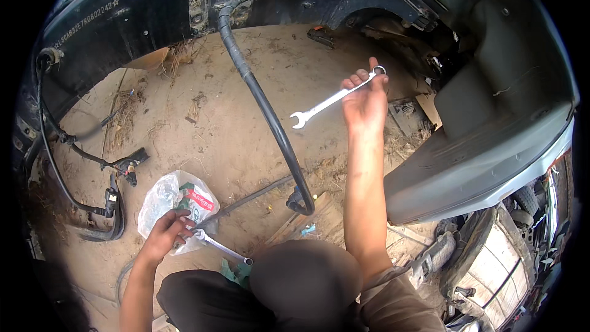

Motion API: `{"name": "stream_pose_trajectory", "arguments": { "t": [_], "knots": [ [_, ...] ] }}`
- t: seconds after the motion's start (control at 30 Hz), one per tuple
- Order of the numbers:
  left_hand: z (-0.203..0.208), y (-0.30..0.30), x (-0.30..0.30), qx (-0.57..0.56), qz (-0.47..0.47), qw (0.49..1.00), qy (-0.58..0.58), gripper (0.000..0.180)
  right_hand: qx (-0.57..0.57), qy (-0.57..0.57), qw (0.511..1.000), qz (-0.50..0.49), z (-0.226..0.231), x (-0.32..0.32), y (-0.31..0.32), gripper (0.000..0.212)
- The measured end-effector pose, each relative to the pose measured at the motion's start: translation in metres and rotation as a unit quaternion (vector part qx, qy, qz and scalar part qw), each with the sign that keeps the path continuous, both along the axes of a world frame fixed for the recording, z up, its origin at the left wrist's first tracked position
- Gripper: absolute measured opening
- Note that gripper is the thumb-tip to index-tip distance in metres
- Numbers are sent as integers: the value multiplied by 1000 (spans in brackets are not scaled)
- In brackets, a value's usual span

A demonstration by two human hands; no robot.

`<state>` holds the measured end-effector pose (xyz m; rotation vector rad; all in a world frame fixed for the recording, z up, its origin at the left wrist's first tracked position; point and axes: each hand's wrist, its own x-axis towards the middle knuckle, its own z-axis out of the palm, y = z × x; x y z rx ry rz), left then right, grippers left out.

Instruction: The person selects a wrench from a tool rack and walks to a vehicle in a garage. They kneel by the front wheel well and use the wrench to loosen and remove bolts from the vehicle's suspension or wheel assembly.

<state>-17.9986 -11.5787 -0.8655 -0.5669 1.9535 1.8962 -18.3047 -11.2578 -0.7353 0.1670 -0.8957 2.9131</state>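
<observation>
My right hand (366, 106) is raised over the sandy ground, palm up. It grips a silver combination wrench (330, 100) near its ring end, and the open jaw points down to the left. Lower left, my left hand (165, 235) is closed, its fingers bent round the open-jaw end of a second silver combination wrench (225, 248). That wrench slants toward my legs with its ring end lowest. Right behind these fingers sits a crumpled clear plastic bag (161, 200) with red and green print; whether the fingers also touch it, I cannot tell.
A dark metal vehicle frame (160, 9) curves across the far side. From it a thick black hose (261, 95) hangs down between my hands. Wires with connectors (110, 200) dangle at the left. A large grey panel (485, 141) and a pile of scrap parts (491, 264) stand at the right.
</observation>
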Motion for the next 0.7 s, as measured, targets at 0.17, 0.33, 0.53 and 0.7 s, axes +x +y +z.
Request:
{"name": "stream_pose_trajectory", "arguments": {
  "t": [0.17,0.33,0.53,0.7],
  "knots": [
    [57,17,-23,62,-90,990,88,35,-184,26,982,21,71,-48,-24,22],
    [48,17,-26,42,-144,985,89,37,-243,23,970,-3,88,-62,-26,27],
    [15,-5,-2,28,-122,990,65,37,-321,51,945,35,95,-71,-30,22],
    [-6,-26,23,81,-89,992,33,35,-322,-1,947,7,98,-82,-26,15]
  ]
}}
